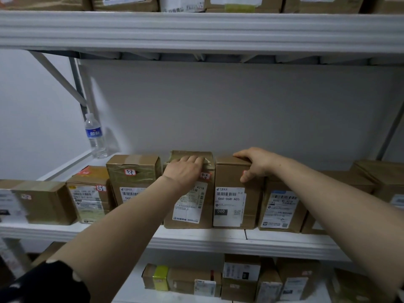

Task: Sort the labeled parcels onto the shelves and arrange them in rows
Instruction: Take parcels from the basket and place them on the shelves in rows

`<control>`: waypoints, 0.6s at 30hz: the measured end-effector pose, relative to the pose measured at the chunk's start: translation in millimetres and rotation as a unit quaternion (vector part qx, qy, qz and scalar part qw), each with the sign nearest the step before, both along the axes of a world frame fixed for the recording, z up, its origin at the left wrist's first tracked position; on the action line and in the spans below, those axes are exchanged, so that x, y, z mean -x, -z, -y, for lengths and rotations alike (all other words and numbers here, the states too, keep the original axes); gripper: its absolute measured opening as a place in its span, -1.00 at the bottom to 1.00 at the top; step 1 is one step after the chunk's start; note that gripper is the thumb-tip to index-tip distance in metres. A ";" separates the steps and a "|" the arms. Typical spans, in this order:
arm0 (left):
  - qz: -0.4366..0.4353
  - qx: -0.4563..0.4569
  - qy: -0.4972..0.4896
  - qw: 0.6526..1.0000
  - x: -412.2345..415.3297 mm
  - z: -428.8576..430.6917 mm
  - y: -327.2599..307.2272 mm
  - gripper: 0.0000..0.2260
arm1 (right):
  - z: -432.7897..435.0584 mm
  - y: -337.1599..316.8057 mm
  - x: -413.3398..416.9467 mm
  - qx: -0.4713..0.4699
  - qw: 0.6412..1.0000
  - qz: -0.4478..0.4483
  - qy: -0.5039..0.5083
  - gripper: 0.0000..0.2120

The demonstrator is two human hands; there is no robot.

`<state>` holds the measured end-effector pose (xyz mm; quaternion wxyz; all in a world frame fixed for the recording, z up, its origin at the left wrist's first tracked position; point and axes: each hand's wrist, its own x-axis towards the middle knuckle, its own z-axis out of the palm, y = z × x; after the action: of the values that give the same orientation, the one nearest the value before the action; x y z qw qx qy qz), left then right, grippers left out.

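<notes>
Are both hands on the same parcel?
No: the left hand lies on the tape-wrapped parcel, while the right hand holds the top of the parcel labelled 060-06B-A05 beside it.

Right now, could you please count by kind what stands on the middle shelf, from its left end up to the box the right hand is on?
Cardboard boxes: 5 (the left hand rests on the fourth, the right hand holds the fifth)
Water bottle: 1
Total: 6
</notes>
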<state>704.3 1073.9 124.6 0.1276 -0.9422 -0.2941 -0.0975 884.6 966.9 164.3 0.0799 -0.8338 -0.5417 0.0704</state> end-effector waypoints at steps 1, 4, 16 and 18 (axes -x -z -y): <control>0.002 0.004 0.001 1.000 -0.2 -0.7 0.3 -0.34 | -0.2 0.7 -0.3 0.001 1.000 0.003 0.000 -0.17; -0.005 0.008 0.005 1.000 0.2 -1.3 0.0 -0.26 | 1.8 0.3 1.6 0.005 1.000 0.008 0.001 -0.15; -0.014 -0.016 0.025 0.999 6.1 17.7 -8.6 -0.13 | 12.2 5.1 12.9 -0.056 0.997 0.055 0.015 0.06; -0.001 -0.023 0.025 0.999 8.6 26.3 -10.9 -0.17 | 20.9 7.2 15.6 -0.120 0.992 0.026 0.023 0.03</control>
<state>695.7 1047.5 135.5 0.1464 -0.9462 -0.2679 -0.1067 869.0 946.0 157.1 0.1668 -0.8319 -0.5289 -0.0191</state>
